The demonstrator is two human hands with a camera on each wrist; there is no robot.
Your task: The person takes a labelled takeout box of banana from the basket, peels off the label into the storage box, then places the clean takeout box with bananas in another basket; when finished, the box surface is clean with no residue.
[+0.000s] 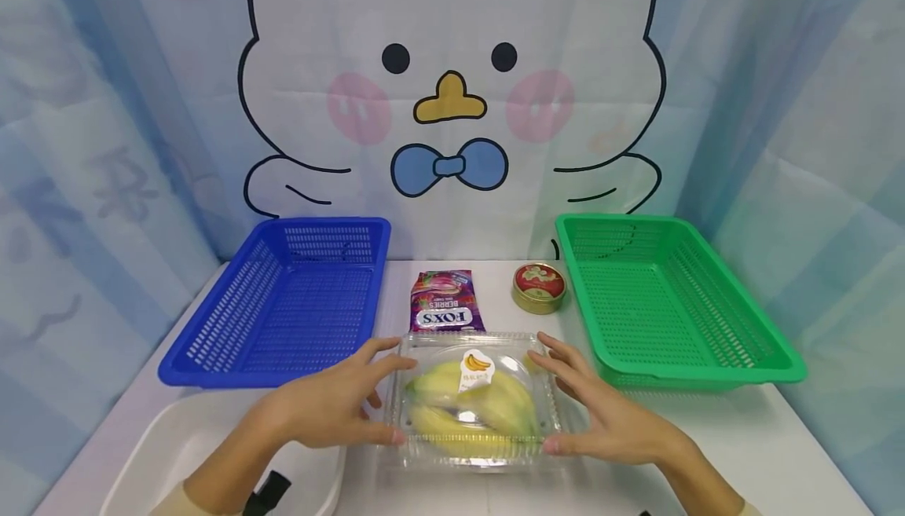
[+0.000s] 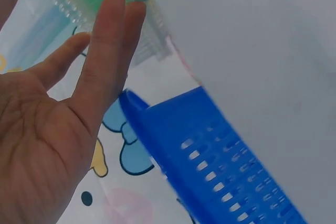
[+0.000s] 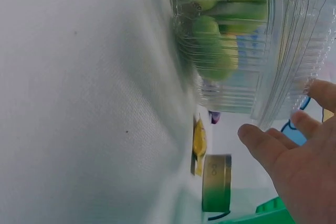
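Observation:
A clear plastic clamshell box (image 1: pixel 475 414) holds greenish-yellow bananas (image 1: pixel 495 402) on the white table, with a banana sticker on its lid. At its left side is my left hand (image 1: pixel 335 402), thumb and fingers spread along the edge. The left wrist view shows those fingers (image 2: pixel 107 45) nearly straight. My right hand (image 1: pixel 608 406) lies along the opposite side, its fingertips at the rim. From the right wrist, the fingers (image 3: pixel 262 142) look extended beside the lid edge. Whether every fingertip touches the plastic, I cannot tell.
Behind the box lie a purple Fox's Berries candy bag (image 1: pixel 445 301) and a round red-topped tin (image 1: pixel 539 288). A small yellow packet (image 3: pixel 199 142) shows beside the tin. Blue basket (image 1: pixel 276 378) stands left, green basket (image 1: pixel 700 375) right. A white tub (image 1: pixel 152 441) sits under my left forearm.

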